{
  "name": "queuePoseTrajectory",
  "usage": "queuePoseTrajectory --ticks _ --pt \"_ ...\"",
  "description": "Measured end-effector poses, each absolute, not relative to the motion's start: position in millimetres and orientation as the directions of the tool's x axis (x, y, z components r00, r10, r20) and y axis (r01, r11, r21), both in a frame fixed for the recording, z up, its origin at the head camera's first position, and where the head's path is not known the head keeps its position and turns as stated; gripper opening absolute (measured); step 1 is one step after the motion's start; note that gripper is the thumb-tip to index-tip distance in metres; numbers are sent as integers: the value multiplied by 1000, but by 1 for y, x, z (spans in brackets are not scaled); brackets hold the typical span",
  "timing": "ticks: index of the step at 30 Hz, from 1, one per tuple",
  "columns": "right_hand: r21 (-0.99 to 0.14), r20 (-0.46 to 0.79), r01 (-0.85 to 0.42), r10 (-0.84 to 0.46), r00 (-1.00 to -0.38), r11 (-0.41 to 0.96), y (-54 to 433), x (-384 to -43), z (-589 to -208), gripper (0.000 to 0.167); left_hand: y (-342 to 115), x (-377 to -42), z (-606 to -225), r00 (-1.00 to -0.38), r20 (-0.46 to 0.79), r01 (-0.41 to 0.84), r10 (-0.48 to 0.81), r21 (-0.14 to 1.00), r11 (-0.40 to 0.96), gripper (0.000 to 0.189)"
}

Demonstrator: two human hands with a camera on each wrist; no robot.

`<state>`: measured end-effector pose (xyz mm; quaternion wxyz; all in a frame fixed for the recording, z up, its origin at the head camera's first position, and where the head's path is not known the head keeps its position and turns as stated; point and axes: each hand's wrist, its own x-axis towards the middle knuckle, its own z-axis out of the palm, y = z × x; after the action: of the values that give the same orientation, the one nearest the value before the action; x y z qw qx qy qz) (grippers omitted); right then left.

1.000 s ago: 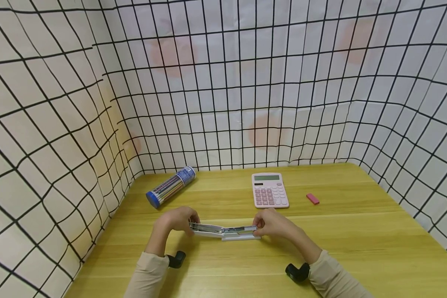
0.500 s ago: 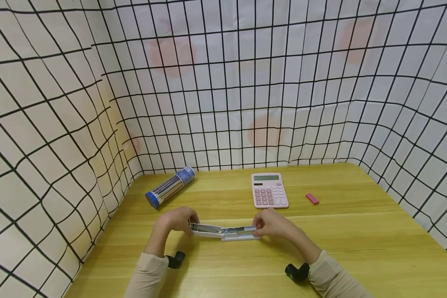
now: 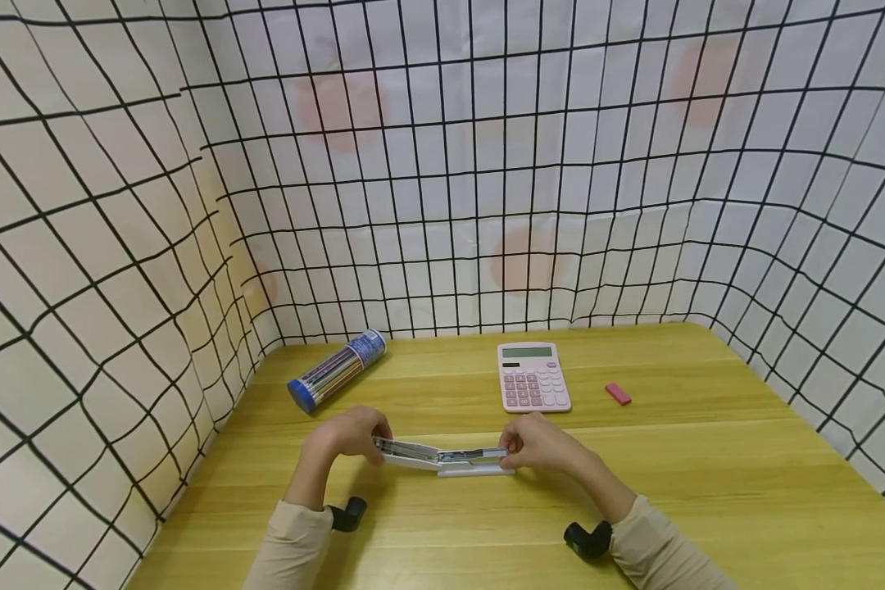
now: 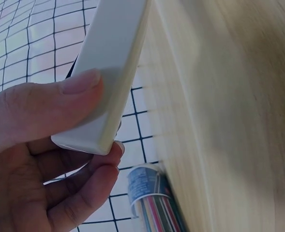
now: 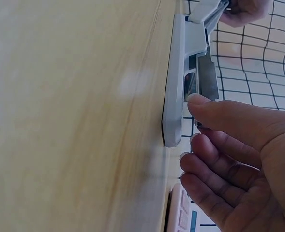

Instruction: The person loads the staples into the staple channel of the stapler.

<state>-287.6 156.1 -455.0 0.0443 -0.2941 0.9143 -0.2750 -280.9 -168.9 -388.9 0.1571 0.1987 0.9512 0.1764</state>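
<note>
A white stapler lies folded wide open across the near middle of the table, its metal magazine exposed. My left hand grips the end of its raised top cover, thumb on the smooth outer face and fingers curled behind. At the other end, my right hand pinches the tip of the metal magazine between thumb and forefinger. Below that pinch, the stapler's base rests along the tabletop. The remaining right fingers are loosely curled beside it.
Behind the left hand lies a clear tube of pencils with a blue cap. A pink calculator sits behind the right hand, with a small red-pink block to its right. White cloth with a black grid encloses the table.
My left hand has lifted very slightly, raising the stapler's cover end a touch. The right hand keeps its pinch in the same place.
</note>
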Motion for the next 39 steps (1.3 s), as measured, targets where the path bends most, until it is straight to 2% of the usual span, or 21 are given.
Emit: queuePoseTrajectory --ticks 7,18,39 --pt "-530 73 -510 -562 -824 678 156 -288 -455 16 -170 -280 -386 -869 -204 335 450 427 840 23" --pt "-531 80 -517 -568 -819 671 156 -288 -456 15 -173 -287 -385 -837 -116 428 535 471 771 24" --pt "-538 56 -493 -555 -830 684 155 -289 -456 13 -161 -284 -380 -845 -13 456 535 507 731 24"
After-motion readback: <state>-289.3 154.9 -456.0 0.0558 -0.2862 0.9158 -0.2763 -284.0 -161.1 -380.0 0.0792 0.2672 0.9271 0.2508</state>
